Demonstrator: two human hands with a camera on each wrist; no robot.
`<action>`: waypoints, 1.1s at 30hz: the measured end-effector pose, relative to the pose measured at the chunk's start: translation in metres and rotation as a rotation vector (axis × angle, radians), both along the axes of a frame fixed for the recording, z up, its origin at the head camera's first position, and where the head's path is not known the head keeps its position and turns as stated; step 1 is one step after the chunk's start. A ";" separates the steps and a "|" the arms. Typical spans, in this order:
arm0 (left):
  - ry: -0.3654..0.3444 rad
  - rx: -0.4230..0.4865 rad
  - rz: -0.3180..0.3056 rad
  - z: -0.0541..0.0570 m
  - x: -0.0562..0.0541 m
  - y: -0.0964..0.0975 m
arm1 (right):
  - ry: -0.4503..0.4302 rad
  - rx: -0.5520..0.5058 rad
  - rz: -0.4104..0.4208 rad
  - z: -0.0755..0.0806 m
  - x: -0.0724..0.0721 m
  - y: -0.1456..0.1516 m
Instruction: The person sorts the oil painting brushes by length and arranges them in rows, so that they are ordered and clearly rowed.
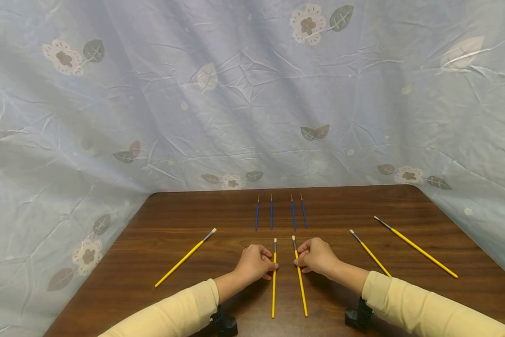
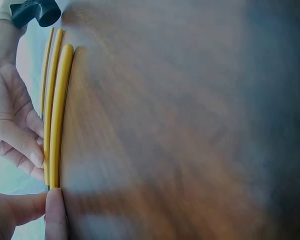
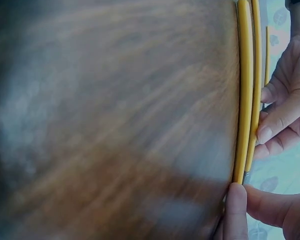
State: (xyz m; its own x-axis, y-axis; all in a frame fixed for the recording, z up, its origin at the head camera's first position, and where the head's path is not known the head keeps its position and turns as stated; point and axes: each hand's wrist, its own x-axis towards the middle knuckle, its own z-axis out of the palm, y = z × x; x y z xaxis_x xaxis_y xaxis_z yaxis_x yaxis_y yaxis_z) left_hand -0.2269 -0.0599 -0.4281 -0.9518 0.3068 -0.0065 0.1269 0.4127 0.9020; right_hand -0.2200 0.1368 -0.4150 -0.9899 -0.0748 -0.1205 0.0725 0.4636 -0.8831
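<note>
Two yellow paintbrushes with pale bristles lie side by side at the front middle of the wooden table, bristles pointing away. My left hand pinches the left brush between thumb and fingers, just below its metal collar. On the other brush, my right hand has a similar pinch from the right side. In the left wrist view, my left fingertips meet at the yellow handle. My right thumb and finger close on a yellow handle in the right wrist view.
Behind the hands, several thin blue paintbrushes stand in a row on the table. One yellow brush lies slanted at left; two more slant at right. A flowered cloth hangs around the table.
</note>
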 end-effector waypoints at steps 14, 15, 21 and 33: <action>-0.035 0.027 0.003 0.001 -0.002 -0.001 | -0.048 -0.062 0.011 0.002 0.000 0.003; -0.046 0.036 0.003 0.002 -0.002 -0.002 | -0.051 -0.070 0.016 0.003 0.000 0.004; -0.101 0.110 -0.029 0.006 0.001 -0.008 | -0.045 -0.112 0.079 0.005 0.002 0.011; -0.109 0.189 -0.128 0.014 -0.004 -0.036 | -0.001 -0.128 0.165 0.012 0.001 0.027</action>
State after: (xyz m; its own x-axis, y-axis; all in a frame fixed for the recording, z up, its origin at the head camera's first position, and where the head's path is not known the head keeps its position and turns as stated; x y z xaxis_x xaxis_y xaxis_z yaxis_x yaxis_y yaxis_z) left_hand -0.2308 -0.0954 -0.4142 -0.9019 0.4303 -0.0381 0.0648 0.2221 0.9729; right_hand -0.2191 0.1641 -0.4030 -0.9628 -0.2506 -0.1008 0.0059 0.3536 -0.9354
